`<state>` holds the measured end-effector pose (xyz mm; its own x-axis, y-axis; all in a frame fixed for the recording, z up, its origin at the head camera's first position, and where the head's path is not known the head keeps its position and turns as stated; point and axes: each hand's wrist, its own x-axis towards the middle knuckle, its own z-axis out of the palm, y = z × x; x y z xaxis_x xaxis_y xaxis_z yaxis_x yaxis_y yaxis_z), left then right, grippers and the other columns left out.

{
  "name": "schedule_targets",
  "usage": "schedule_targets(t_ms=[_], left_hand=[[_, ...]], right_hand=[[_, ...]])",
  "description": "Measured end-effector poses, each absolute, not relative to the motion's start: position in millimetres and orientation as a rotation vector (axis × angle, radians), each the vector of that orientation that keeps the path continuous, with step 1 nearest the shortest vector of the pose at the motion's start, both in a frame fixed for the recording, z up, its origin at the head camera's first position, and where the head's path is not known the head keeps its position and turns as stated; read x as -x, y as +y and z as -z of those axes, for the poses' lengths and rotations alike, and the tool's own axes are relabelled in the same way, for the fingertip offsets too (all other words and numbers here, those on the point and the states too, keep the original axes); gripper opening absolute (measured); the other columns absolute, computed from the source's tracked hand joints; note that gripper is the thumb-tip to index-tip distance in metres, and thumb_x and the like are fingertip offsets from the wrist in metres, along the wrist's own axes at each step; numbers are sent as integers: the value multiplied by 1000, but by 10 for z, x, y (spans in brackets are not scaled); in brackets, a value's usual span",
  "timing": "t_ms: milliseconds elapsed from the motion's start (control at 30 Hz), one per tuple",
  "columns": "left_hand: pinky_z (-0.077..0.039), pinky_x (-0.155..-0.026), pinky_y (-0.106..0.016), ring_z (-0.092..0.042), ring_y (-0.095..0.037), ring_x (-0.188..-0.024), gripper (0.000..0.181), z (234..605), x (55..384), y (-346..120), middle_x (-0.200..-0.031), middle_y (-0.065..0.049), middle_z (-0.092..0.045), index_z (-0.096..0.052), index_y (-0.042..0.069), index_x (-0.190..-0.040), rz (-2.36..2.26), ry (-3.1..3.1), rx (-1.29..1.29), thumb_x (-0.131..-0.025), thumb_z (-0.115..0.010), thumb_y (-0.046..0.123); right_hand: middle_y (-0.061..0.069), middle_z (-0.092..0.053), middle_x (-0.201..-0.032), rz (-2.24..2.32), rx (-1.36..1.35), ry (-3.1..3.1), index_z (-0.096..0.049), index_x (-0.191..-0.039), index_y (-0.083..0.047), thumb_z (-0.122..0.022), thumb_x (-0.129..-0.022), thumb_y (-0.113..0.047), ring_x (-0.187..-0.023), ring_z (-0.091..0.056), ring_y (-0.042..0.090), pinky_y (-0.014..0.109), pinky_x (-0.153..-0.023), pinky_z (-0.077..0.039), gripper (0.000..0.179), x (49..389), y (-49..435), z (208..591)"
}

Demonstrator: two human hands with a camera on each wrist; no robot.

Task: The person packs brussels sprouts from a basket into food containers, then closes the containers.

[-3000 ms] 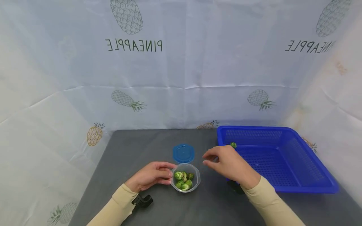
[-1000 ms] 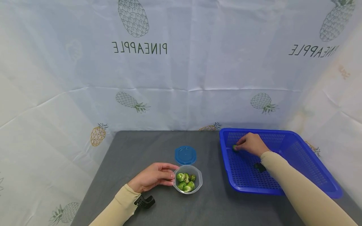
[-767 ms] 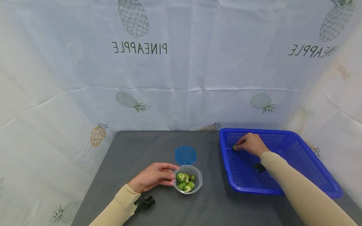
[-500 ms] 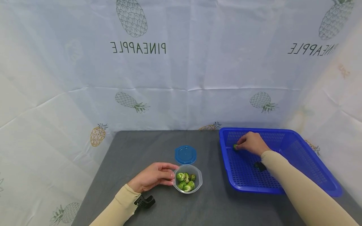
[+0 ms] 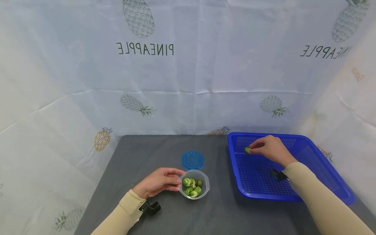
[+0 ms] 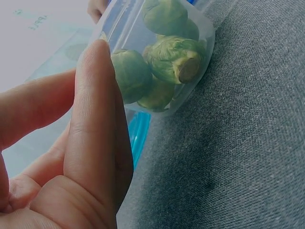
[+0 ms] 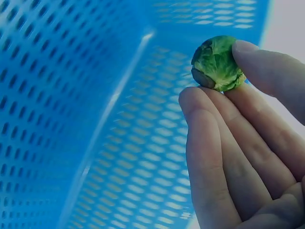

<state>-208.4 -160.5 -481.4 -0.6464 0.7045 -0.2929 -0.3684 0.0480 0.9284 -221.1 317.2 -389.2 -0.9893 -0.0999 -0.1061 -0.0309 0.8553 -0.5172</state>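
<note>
Between thumb and fingertips my right hand (image 5: 273,150) pinches a Brussels sprout (image 5: 247,150), held over the left part of the blue basket (image 5: 241,192). The right wrist view shows that sprout (image 7: 217,64) whole, its cut end turned toward the camera. On the grey table, my left hand (image 5: 160,182) grips the left rim of a clear plastic container (image 5: 206,187). Several Brussels sprouts (image 5: 194,193) lie inside it. Through the container's wall the left wrist view shows some sprouts (image 6: 174,59) up close; the thumb hides part of the rim.
Just behind the container lies a blue lid (image 5: 192,160), flat on the grey table (image 5: 141,153). A pale curtain (image 5: 188,71) with pineapple prints hangs along the back and sides. The basket stands at the table's right.
My right hand went from beside the container into the basket, took hold of the sprout there and has now lifted it off the bottom. The left hand stays on the container.
</note>
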Motion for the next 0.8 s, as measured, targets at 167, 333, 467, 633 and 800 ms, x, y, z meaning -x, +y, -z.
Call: schedule_targets(t_ms=[167,333,467,633,800], left_hand=[[-66,-97,-31,-75,-12,-103,59,4812,2092,-1603,-111,-2,-74,-46,-7,-159,-1707,1539,-358,-106,-68,7],[-67,-96,-31,-75,-12,-103,59,4830,2098,-1605,-111,-2,-73,-47,-7,-159,-1701,1549,-353,-106,-69,7],[-66,-97,-31,-75,-12,-104,59,4831,2096,-1632,-114,-4,-72,-46,-7,-159,-1698,1555,-354,-106,-69,8],[-66,-100,-34,-75,-15,-107,58,4820,2092,-1640,-118,-7,-71,-48,-5,-159,-1704,1563,-356,-107,-68,10],[-65,-102,-36,-76,-15,-109,59,4807,2097,-1633,-119,-7,-74,-47,-6,-159,-1706,1558,-366,-106,-69,8]], right_hand=[[1,-82,-116,839,96,2919,-84,-118,-24,-82,-93,-57,-112,-75,29,56,-92,-63,41,2000,3092,3702],[-5,-83,-110,910,148,2943,-85,-114,-29,-83,-93,-56,-107,-76,22,49,-90,-64,35,1861,2870,3549],[-9,-83,-101,976,251,2918,-85,-110,-28,-85,-93,-48,-97,-77,13,41,-85,-65,26,1816,2529,3517],[-11,-82,-97,1031,384,2844,-86,-108,-25,-87,-93,-35,-88,-75,7,33,-79,-66,18,1787,2094,3580],[-12,-82,-94,1076,503,2777,-86,-105,-24,-87,-93,-28,-84,-75,4,27,-74,-65,13,1735,1765,3709]])
